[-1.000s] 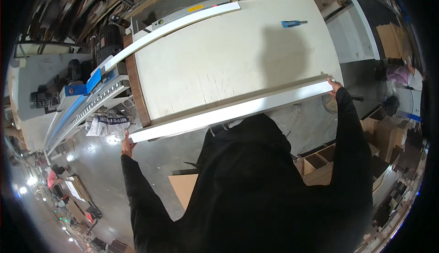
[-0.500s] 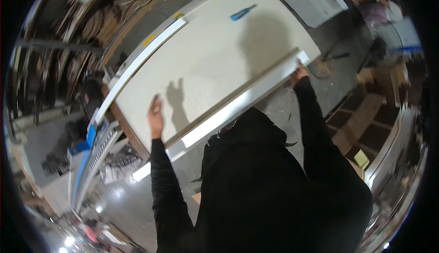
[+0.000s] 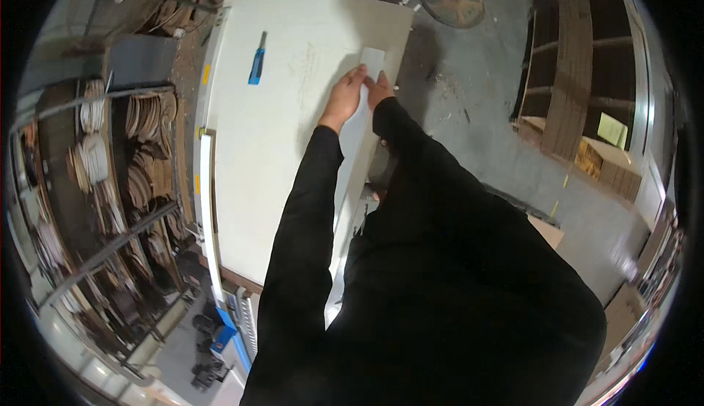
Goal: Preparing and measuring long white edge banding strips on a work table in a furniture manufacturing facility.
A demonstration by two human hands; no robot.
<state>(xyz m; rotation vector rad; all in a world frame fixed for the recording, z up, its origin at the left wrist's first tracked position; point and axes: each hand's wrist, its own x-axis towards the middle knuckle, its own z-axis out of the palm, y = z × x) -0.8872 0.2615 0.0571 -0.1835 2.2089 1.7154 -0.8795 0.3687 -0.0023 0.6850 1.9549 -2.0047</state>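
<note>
A long white strip [image 3: 372, 60] lies along the right edge of a cream-topped table [image 3: 253, 156]. Near the strip's far end, my left hand [image 3: 343, 101] reaches over from the table side, with its fingers bent against the strip. My right hand [image 3: 379, 89] grips the strip's outer edge just beside it, and the fingertips of the two hands nearly meet. My left sleeve and body cover much of the strip's near part. Farther left on the tabletop lies a blue-handled tool [image 3: 257, 66] with a narrow tip, apart from both hands.
Another long white strip [image 3: 210, 208] runs along the table's left side, by a blue-and-white machine part [image 3: 229, 329]. Racks with rolls of edging [image 3: 92, 160] stand at the left. Beyond the grey floor on the right is a brown shelf unit [image 3: 568, 68].
My view has turned to the right, so the table stands upright in it. My left hand, raised and open before, has come to the strip's far end beside my right hand.
</note>
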